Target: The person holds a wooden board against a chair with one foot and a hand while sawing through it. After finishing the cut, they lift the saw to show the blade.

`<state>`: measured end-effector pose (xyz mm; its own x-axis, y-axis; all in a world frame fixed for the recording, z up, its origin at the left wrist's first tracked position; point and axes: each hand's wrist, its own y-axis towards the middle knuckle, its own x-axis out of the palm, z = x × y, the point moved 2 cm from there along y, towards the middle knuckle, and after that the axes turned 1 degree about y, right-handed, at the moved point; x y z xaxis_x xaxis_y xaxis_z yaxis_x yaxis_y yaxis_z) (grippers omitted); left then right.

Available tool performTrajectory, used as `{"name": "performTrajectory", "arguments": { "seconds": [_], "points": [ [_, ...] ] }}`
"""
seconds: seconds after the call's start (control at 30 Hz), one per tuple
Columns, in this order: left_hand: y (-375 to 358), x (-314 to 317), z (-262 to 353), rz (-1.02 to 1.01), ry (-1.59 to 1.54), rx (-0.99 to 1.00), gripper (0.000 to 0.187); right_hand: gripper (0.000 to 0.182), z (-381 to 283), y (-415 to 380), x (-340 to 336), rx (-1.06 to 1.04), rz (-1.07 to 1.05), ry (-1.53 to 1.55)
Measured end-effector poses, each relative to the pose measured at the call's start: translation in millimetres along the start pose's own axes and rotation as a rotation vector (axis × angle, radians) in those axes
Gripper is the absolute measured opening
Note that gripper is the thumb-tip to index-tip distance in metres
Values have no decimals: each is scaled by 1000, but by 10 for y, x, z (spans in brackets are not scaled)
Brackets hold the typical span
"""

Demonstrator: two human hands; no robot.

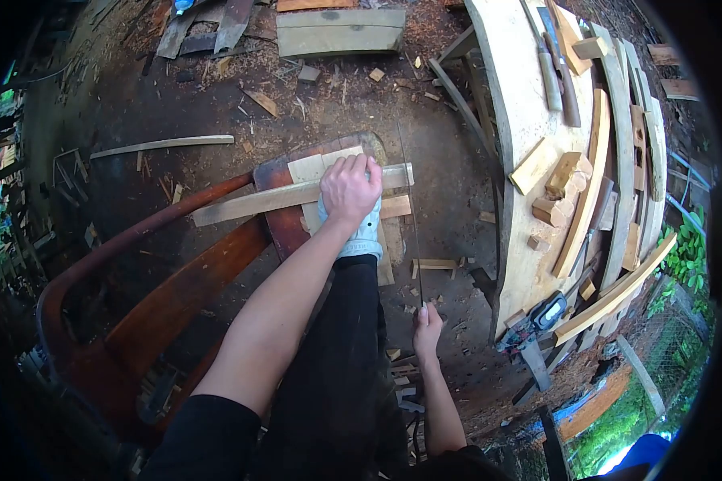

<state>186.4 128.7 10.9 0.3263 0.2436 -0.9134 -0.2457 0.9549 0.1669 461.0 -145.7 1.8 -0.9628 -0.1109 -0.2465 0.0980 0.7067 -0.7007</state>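
Note:
My left hand (351, 191) is closed over a pale wooden strip (257, 200) and presses it down on the seat of a reddish-brown wooden chair (285, 228). Under that hand, my foot in a light-coloured shoe (363, 232) rests on the seat too. A second, short wood piece (395, 207) lies beside the shoe. My right hand (427, 333) grips the near end of a saw (415, 240); its handle is hidden in the fingers. The thin dark blade, seen edge-on, runs away from me just right of the strip's squared end.
At right, a pale workbench (521, 104) carries chisel-like tools (550, 80), wood blocks (565, 176), curved strips (590, 192) and a power tool (547, 311). A thick timber (341, 34) lies at the back. Offcuts and a long strip (164, 144) litter the floor.

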Motion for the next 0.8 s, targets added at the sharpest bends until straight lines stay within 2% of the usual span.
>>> {"name": "performTrajectory", "arguments": {
  "seconds": [0.07, 0.2, 0.3, 0.43, 0.53, 0.63, 0.8],
  "points": [
    [4, -10, 10, 10, -7, 6, 25, 44, -71, 68, 4, 28, 0, 15],
    [4, -6, 2, 6, 0, 10, 25, 47, -835, 612, 284, -110, 38, -37],
    [8, -35, 42, 11, -21, 16, 23, 49, -1255, 1007, 475, -83, 43, -42],
    [12, -31, 13, 4, -7, 3, 24, 52, -1453, 1175, 604, -110, 90, -171],
    [8, -22, 27, 8, -20, 9, 24, 49, -1364, 1088, 620, -118, 123, -249],
    [8, -17, 28, 8, -19, 11, 24, 44, -1117, 803, 597, -169, 116, -111],
    [2, -2, 0, -9, -10, 6, 25, 42, -7, 76, 294, -86, 83, -76]
  ]
}}
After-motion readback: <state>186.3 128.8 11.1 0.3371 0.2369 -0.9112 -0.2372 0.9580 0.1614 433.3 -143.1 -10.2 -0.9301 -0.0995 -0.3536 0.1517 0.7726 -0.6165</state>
